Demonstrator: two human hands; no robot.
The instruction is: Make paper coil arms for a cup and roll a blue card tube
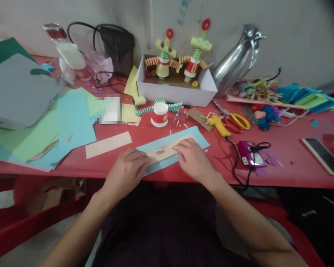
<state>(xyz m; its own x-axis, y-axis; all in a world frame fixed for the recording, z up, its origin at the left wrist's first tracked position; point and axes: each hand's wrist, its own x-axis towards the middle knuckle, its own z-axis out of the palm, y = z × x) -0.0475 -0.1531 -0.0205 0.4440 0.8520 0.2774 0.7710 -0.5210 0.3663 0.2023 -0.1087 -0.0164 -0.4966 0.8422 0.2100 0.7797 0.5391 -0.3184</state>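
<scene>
Paper strip [167, 149] lies on paper sheet [183, 142] at table [281, 167] front edge; cup [159, 114] behind it, glue gun [219, 125] right, box [175, 92] farther back

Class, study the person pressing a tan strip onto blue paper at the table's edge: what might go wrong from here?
1. The blue paper overhangs the red table edge beneath the left hand, so it may slip or crease.
2. The tan strip, pinned only by the right hand and left fingers, could shift crooked.
3. The glue gun cord trails nearby and might snag.

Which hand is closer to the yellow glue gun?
Right. The right hand lies just below the yellow plastic glue gun; the left hand sits farther left on the beige paper strip.
</scene>
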